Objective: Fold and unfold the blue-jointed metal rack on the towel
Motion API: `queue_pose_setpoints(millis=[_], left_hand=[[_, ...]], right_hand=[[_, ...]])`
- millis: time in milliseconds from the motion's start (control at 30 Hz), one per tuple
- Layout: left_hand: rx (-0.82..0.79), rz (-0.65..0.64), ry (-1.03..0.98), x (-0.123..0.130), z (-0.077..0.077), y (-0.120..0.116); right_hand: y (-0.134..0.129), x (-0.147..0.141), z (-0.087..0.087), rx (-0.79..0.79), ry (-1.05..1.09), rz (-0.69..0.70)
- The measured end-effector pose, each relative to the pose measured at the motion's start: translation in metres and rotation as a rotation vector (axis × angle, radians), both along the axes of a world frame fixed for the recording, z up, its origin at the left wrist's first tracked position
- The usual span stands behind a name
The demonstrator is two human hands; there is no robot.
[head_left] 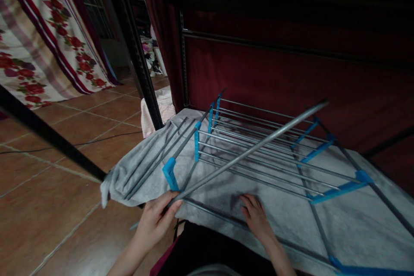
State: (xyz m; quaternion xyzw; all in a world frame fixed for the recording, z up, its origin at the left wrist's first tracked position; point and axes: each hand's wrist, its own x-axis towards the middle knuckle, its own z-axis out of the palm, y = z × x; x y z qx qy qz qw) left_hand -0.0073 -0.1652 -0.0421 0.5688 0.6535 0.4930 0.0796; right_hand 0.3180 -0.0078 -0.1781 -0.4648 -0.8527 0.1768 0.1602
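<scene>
My left hand is closed around the near end of a long grey metal tube, which slants up to the right over a metal rack with blue plastic joints. Beside that hand is a blue corner piece. My right hand rests with fingers apart near the grey cloth, just behind the rack's front bar, and holds nothing. Several loose grey tubes lie on the cloth at the left.
Black metal frame posts stand at the left, with a dark beam overhead. Behind the rack hangs a dark red curtain. A floral curtain hangs over the tiled floor. Pinkish cloth lies beyond the post.
</scene>
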Motion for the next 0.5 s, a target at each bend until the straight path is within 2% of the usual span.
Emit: queue_pose_setpoints(millis=[100, 233, 333, 500], left_hand=[[-0.024, -0.086, 0.154, 0.002, -0.005, 0.003], [-0.014, -0.138, 0.301, 0.008, -0.010, 0.007], [0.040, -0.163, 0.405, 0.008, -0.016, 0.008], [0.164, -0.324, 0.571, -0.006, -0.039, 0.016]], right_hand=[[0.002, 0.004, -0.002, -0.056, 0.167, -0.023], [0.005, 0.007, 0.005, -0.264, 0.467, -0.109], [0.006, 0.006, 0.024, -0.405, 0.754, -0.212], [0.004, 0.012, 0.073, -0.614, 1.242, -0.325]])
